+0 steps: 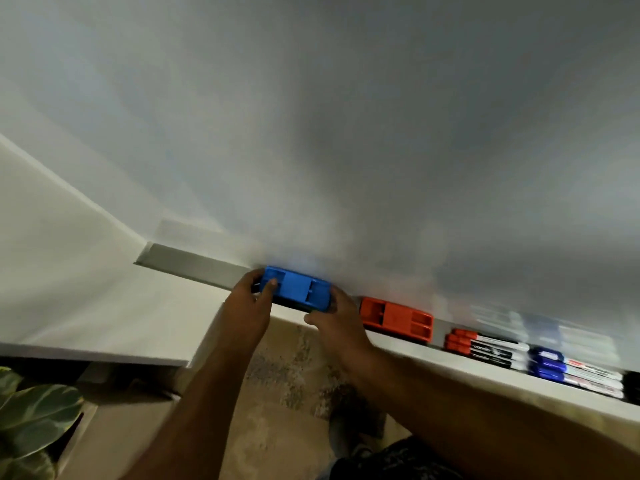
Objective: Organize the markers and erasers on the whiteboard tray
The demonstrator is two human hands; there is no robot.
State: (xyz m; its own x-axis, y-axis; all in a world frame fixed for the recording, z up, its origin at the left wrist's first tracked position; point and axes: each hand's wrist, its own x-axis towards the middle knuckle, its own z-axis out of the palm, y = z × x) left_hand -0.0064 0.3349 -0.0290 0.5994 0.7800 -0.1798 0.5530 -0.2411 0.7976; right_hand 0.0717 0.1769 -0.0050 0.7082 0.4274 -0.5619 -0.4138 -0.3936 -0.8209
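Observation:
A blue eraser (298,288) sits on the grey whiteboard tray (187,263), near its middle. My left hand (247,301) grips the eraser's left end, thumb on top. My right hand (334,317) holds its right end from the front. To the right an orange eraser (396,319) lies flat on the tray. Further right lie red-capped markers (485,346) side by side, then blue-capped markers (568,370). A black object (632,386) is cut off at the right edge.
The whiteboard (346,133) rises behind the tray. A white wall (69,271) is on the left. Below are a patterned floor (294,375), my foot (349,431), and a leafy plant (31,417) at the lower left.

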